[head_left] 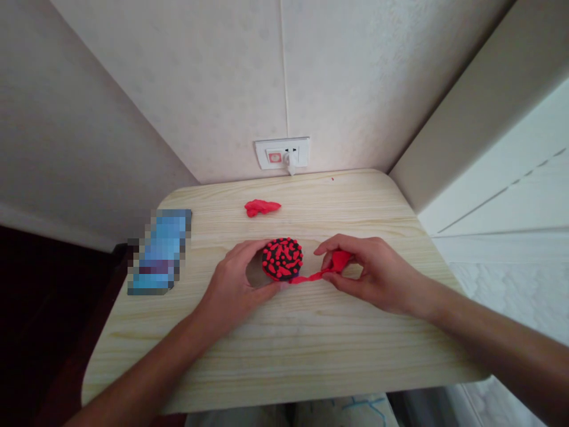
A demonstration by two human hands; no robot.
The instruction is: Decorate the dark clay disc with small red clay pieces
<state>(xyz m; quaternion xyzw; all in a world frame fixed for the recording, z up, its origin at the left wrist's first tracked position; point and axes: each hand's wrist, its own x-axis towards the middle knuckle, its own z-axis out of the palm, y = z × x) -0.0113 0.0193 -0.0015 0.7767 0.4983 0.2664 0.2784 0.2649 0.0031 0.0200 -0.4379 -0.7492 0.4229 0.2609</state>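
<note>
A round black piece [283,259] dotted with red bits and short red strips stands at the middle of the table. My left hand [242,270] curves around it from the left, with fingers at its far side and thumb at its near edge. From that near edge a thin strip of red clay-like material [311,277] runs right, widening into a lump between the fingers of my right hand [355,267]. My right thumb and fingers pinch the strip. Behind the round piece lies a separate red lump [262,207], touched by neither hand. The underside of the round piece is hidden.
The light wood-grain table [284,356] has rounded corners and meets the wall. A blurred-out phone-like device [162,252] lies at its left edge. A wall socket [283,153] with a white plug sits behind. White bedding [511,302] is on the right.
</note>
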